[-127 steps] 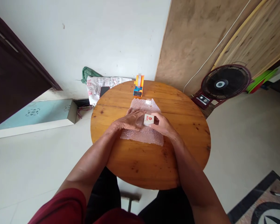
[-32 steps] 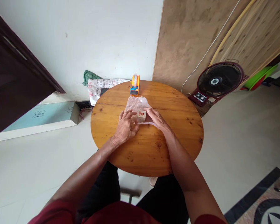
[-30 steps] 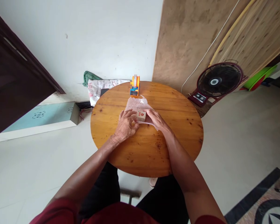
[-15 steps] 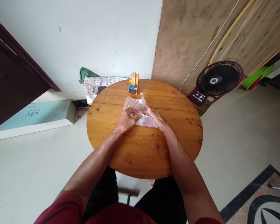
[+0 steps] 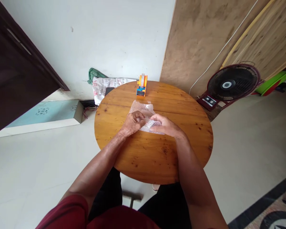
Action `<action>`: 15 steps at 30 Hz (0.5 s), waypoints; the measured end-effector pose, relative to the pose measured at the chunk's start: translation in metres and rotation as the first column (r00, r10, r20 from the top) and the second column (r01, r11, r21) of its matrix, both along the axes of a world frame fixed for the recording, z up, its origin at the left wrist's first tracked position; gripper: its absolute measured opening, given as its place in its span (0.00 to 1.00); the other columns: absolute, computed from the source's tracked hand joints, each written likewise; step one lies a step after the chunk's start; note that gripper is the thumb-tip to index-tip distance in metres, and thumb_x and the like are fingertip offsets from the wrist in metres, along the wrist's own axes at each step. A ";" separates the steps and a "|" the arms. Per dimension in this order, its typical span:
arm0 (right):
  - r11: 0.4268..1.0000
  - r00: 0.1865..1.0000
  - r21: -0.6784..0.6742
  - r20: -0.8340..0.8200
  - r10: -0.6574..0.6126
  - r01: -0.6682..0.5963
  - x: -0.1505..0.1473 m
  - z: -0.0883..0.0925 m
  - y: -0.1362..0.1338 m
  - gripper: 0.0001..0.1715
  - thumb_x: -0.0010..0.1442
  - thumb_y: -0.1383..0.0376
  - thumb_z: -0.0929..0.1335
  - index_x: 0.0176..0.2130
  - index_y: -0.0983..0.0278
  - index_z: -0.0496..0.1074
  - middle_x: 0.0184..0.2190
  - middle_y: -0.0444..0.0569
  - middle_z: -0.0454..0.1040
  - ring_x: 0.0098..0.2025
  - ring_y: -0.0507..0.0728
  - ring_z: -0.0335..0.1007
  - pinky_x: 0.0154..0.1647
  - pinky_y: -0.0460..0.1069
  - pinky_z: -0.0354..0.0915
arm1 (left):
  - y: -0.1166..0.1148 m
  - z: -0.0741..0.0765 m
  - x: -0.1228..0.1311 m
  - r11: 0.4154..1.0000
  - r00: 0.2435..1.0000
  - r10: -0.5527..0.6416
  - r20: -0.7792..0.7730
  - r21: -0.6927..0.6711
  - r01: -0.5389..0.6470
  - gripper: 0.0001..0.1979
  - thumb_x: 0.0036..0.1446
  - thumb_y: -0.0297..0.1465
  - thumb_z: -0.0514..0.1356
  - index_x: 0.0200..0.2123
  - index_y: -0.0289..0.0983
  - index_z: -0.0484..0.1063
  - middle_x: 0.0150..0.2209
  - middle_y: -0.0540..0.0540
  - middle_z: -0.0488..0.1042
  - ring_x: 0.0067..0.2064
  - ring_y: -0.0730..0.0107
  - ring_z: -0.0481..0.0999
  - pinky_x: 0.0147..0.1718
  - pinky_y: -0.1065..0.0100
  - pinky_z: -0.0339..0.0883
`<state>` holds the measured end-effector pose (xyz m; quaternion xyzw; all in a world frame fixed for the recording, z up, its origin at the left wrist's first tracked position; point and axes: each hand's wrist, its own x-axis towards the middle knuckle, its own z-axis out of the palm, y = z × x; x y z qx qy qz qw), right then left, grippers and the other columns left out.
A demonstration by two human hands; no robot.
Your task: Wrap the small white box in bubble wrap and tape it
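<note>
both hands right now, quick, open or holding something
Left hand: fingers curled at the bubble wrap; whether it grips cannot be told.
Right hand: holding a folded part of the bubble wrap between thumb and fingers.

From where I stand, both hands are at a sheet of bubble wrap (image 5: 142, 108) on the round wooden table (image 5: 152, 156). The right hand (image 5: 165, 125) has its thumb and fingers about a folded part of it; the left hand (image 5: 133, 122) curls over the other side, though I can't tell if it's pinching. Beyond the sheet stands an orange-and-blue tape dispenser (image 5: 142, 86). A dark round fan (image 5: 227, 83) sits off to the right.
</note>
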<state>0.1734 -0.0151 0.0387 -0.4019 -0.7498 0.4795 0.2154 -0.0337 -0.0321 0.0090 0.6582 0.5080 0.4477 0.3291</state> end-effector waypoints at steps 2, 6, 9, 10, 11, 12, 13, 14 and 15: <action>0.998 0.998 0.038 0.036 -0.051 0.050 -0.003 -0.007 0.002 0.16 0.51 0.57 0.73 0.39 0.63 0.73 0.32 0.43 0.74 0.33 0.53 0.68 0.34 0.47 0.62 | 0.000 0.000 -0.001 1.000 1.000 -0.004 -0.002 0.021 0.004 0.03 0.45 0.28 0.59 0.23 0.35 0.70 0.36 0.45 0.77 0.34 0.71 0.73 0.31 0.71 0.64; 0.990 0.992 0.060 0.009 -0.125 0.124 -0.009 -0.019 0.007 0.12 0.52 0.57 0.70 0.28 0.64 0.73 0.24 0.43 0.72 0.27 0.51 0.64 0.28 0.47 0.58 | -0.002 0.002 -0.002 0.999 1.000 -0.018 -0.016 0.026 0.018 0.04 0.46 0.29 0.59 0.22 0.35 0.69 0.39 0.44 0.78 0.37 0.69 0.74 0.34 0.70 0.65; 0.984 0.985 0.047 -0.003 -0.170 0.170 -0.010 -0.020 0.007 0.13 0.52 0.56 0.70 0.28 0.64 0.74 0.22 0.43 0.71 0.25 0.51 0.62 0.26 0.46 0.56 | -0.003 0.005 -0.003 0.998 0.999 -0.035 -0.002 -0.047 0.035 0.06 0.46 0.32 0.61 0.26 0.35 0.71 0.36 0.45 0.77 0.32 0.71 0.71 0.30 0.70 0.64; 0.981 0.983 0.050 -0.002 -0.185 0.185 -0.010 -0.020 0.006 0.13 0.51 0.56 0.71 0.28 0.64 0.74 0.22 0.42 0.70 0.24 0.51 0.61 0.25 0.46 0.55 | -0.004 0.005 -0.003 0.997 0.999 -0.039 -0.001 -0.063 0.039 0.07 0.46 0.33 0.61 0.26 0.35 0.72 0.35 0.45 0.77 0.31 0.71 0.70 0.29 0.70 0.63; 0.978 0.980 0.057 0.000 -0.199 0.199 -0.010 -0.020 0.006 0.13 0.51 0.56 0.71 0.27 0.65 0.74 0.21 0.42 0.69 0.24 0.50 0.60 0.24 0.46 0.54 | -0.004 0.006 -0.003 0.997 0.999 -0.044 -0.003 -0.068 0.043 0.07 0.45 0.34 0.61 0.25 0.35 0.71 0.34 0.45 0.77 0.31 0.72 0.70 0.28 0.70 0.63; 0.974 0.977 0.071 0.004 -0.215 0.214 -0.010 -0.020 0.006 0.14 0.50 0.56 0.71 0.26 0.65 0.74 0.21 0.41 0.67 0.23 0.50 0.59 0.24 0.46 0.53 | -0.003 0.006 -0.004 0.997 0.999 -0.049 -0.005 -0.065 0.048 0.07 0.45 0.34 0.61 0.24 0.35 0.71 0.35 0.45 0.77 0.31 0.72 0.70 0.28 0.70 0.62; 0.970 0.974 0.088 0.011 -0.228 0.226 -0.010 -0.020 0.006 0.14 0.50 0.56 0.71 0.25 0.65 0.73 0.20 0.41 0.66 0.23 0.49 0.58 0.23 0.45 0.52 | -0.003 0.005 -0.004 0.997 0.998 -0.055 -0.008 -0.059 0.055 0.07 0.45 0.33 0.61 0.22 0.35 0.70 0.35 0.44 0.77 0.31 0.72 0.70 0.29 0.71 0.63; 0.966 0.971 0.104 0.018 -0.240 0.237 -0.010 -0.021 0.006 0.13 0.50 0.56 0.71 0.25 0.64 0.72 0.20 0.40 0.65 0.22 0.49 0.57 0.23 0.45 0.51 | -0.002 0.004 -0.005 0.997 0.998 -0.059 -0.008 -0.055 0.059 0.07 0.45 0.33 0.61 0.21 0.35 0.69 0.36 0.44 0.77 0.31 0.72 0.70 0.29 0.71 0.63; 0.963 0.968 0.116 0.025 -0.248 0.244 -0.010 -0.022 0.006 0.13 0.49 0.57 0.71 0.24 0.64 0.72 0.19 0.40 0.64 0.22 0.49 0.56 0.23 0.45 0.51 | -0.001 0.003 -0.005 0.997 0.998 -0.060 -0.006 -0.054 0.060 0.07 0.45 0.32 0.61 0.21 0.35 0.69 0.37 0.44 0.77 0.32 0.72 0.71 0.29 0.71 0.63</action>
